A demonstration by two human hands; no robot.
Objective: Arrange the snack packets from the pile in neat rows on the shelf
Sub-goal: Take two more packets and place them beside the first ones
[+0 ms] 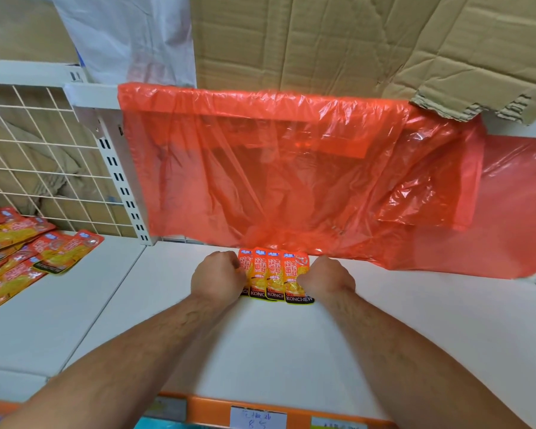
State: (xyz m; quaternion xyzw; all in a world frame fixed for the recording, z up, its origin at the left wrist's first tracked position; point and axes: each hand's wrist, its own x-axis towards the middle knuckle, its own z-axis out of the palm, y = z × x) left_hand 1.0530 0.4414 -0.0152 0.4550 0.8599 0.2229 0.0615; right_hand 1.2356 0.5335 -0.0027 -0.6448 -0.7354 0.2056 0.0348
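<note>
Row of packets – just below the red plastic sheet – is gripped at each end by left hand and right hand, fingers curled. Edges should be squared w/ even pressure, btm labels kept level. Cardboard is seen above the sheet, white shelf below, pile to its lower left.

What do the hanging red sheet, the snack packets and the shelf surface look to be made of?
The red sheet looks like thin, glossy plastic film: it wrinkles, and shapes show through. The packets seem to be printed plastic or foil laminate, with glare on their fronts. The shelf is probably painted metal, smooth matte white, but that is uncertain.
</note>
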